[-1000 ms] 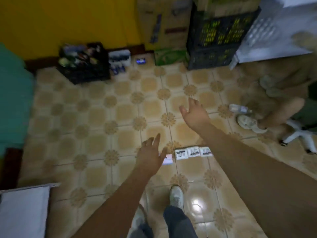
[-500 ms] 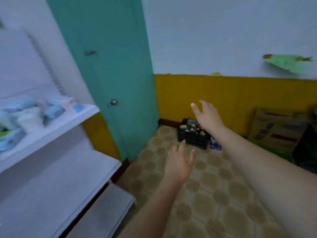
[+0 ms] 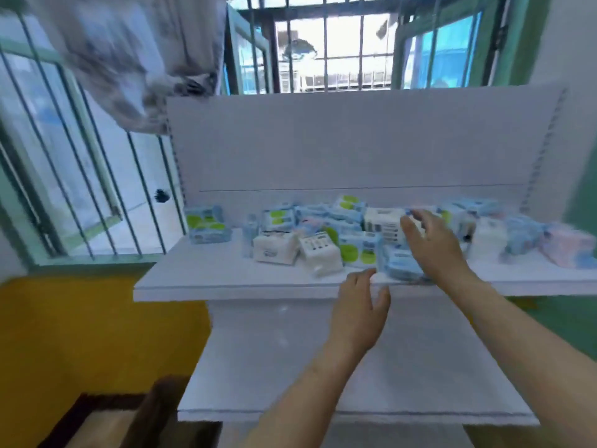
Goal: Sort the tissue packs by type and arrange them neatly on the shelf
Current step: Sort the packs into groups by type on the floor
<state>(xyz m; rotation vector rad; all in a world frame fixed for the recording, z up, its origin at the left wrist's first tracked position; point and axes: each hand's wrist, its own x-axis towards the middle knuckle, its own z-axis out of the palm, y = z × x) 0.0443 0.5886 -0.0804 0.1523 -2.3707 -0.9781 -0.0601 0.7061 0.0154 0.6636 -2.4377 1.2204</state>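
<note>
A white shelf [image 3: 226, 279] carries a jumbled heap of tissue packs: white packs [image 3: 274, 252], blue-and-green packs [image 3: 206, 223], a light blue pack [image 3: 399, 263] near the front edge, and pink-and-blue packs [image 3: 568, 248] at the right. My right hand [image 3: 429, 244] hovers over the middle of the heap with relaxed fingers, above the light blue pack and a white pack with a barcode [image 3: 382, 224]. My left hand [image 3: 358, 312] is open just below the shelf's front edge and holds nothing.
A lower white shelf [image 3: 290, 376] juts out beneath. Barred windows stand behind the shelf unit [image 3: 323, 43] and to the left [image 3: 80, 189]. A grey curtain [image 3: 122, 53] hangs at upper left. A yellow wall [image 3: 80, 334] and brown step [image 3: 139, 415] lie at lower left.
My view has swung from the tiled floor, past the teal door, up to the shelf. Both hands, empty throughout, now reach toward the heap of packs.
</note>
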